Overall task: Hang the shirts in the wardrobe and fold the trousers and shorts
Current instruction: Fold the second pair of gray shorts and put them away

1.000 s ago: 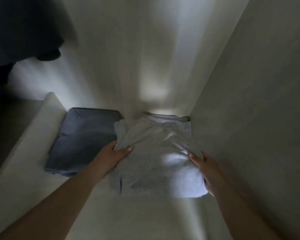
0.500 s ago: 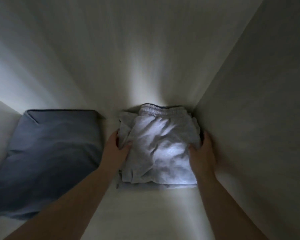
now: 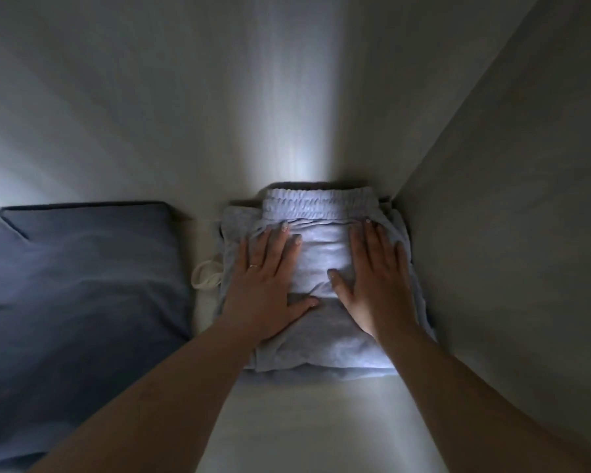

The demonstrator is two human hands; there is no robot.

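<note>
Folded light grey trousers (image 3: pixel 321 261) with an elastic waistband lie on the white wardrobe shelf (image 3: pixel 304 418), pushed into the back right corner. Both palms press flat on top of them. My left hand (image 3: pixel 270 285) covers the left half, fingers straight and a ring on one finger. On the right half lies my right hand (image 3: pixel 376 281), fingers straight toward the waistband. A pale drawstring loop (image 3: pixel 205 276) sticks out from the left side of the pile.
A folded dark blue garment (image 3: pixel 82 285) lies on the shelf to the left, a narrow gap away. The wardrobe's right side wall (image 3: pixel 509 233) stands right against the grey pile. The back wall (image 3: pixel 253 114) rises behind both piles.
My hands left the sides of the grey pile and now lie flat on top of it. The pile looks smoother and sits deeper in the corner.
</note>
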